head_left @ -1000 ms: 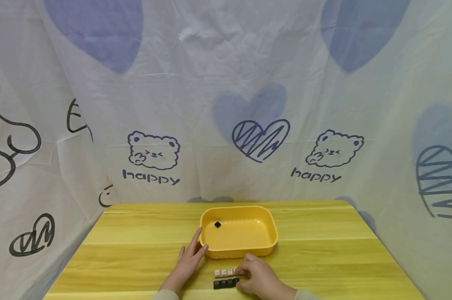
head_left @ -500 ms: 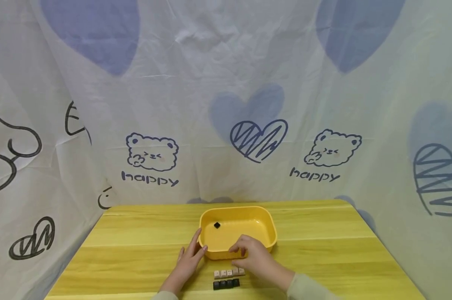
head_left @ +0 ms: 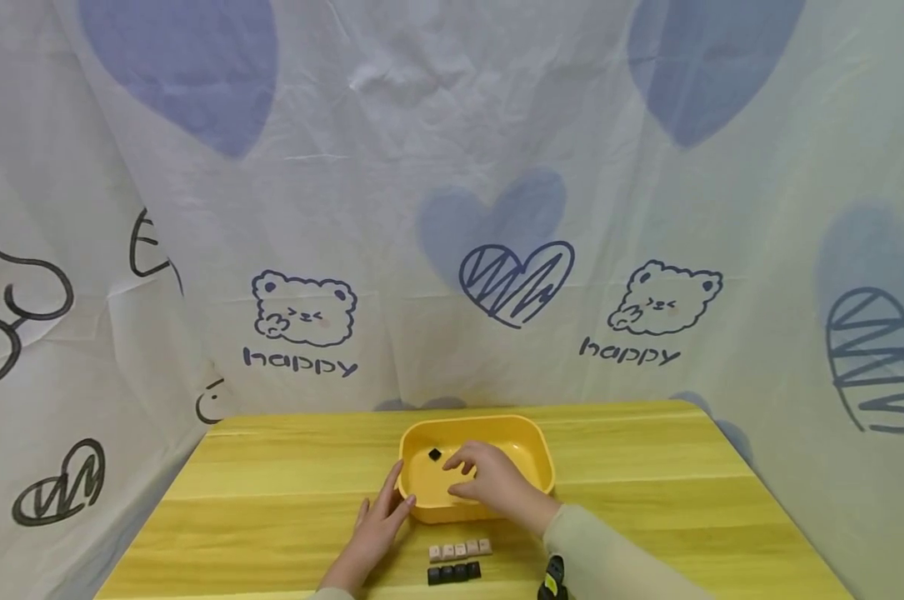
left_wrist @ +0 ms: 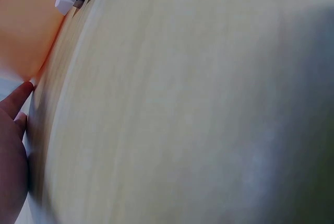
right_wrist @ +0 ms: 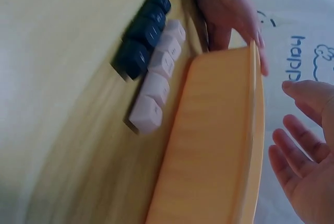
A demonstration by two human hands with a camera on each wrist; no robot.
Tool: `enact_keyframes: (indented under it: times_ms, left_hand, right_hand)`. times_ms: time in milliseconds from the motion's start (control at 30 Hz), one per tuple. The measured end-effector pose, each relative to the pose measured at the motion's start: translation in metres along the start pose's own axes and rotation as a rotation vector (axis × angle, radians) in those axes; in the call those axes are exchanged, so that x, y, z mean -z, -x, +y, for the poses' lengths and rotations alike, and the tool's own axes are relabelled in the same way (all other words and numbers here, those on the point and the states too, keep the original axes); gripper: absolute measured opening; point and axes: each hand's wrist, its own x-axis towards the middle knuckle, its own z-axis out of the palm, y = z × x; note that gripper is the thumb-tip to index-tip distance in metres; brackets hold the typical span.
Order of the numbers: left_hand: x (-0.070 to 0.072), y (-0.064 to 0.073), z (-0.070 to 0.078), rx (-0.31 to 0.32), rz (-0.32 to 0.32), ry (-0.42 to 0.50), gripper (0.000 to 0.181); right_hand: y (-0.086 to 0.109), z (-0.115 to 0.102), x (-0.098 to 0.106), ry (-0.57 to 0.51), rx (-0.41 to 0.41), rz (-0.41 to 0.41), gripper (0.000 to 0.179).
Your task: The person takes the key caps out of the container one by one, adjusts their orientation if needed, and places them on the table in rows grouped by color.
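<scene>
My left hand [head_left: 375, 527] rests with extended fingers against the left front corner of a yellow plastic box [head_left: 452, 514]. Inside the box, toward its left side, lies one black keycap [head_left: 435, 454]. Over the box hangs my right hand [head_left: 498, 482], thumb and index finger apart. In the right wrist view its fingers [right_wrist: 292, 153] are spread above the rim, and nothing shows between them. In front of the box, a row of several white keycaps [head_left: 461, 550] lies on the table. Nearer to me runs a parallel row of several black keycaps [head_left: 454, 572].
The yellow wood-grain table [head_left: 272, 500] bears everything. Behind it hangs a white cloth [head_left: 407, 333] printed with hearts and bears. A small black and yellow object [head_left: 552, 579] shows beside my right sleeve [head_left: 609, 550].
My right hand has gone from the right end of the keycap rows forward to above the box, its thumb and index finger now parted. The left hand keeps its place at the box corner.
</scene>
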Motion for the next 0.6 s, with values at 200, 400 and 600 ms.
enact_keyframes:
  times_ms: [200,400,600]
  left_hand:
    - [0.001,-0.002,-0.002,0.000,0.012,-0.017,0.064]
    - [0.002,-0.002,0.000,0.006,0.008,-0.006,0.064]
    - [-0.001,0.001,0.001,-0.007,0.008,-0.014,0.064]
  right_hand:
    - [-0.016,0.004,-0.002,-0.010,-0.056,-0.012,0.025]
    - [-0.034,0.009,-0.006,-0.009,-0.078,-0.010,0.027]
    - [-0.049,0.019,-0.011,-0.002,-0.057,-0.063,0.028]
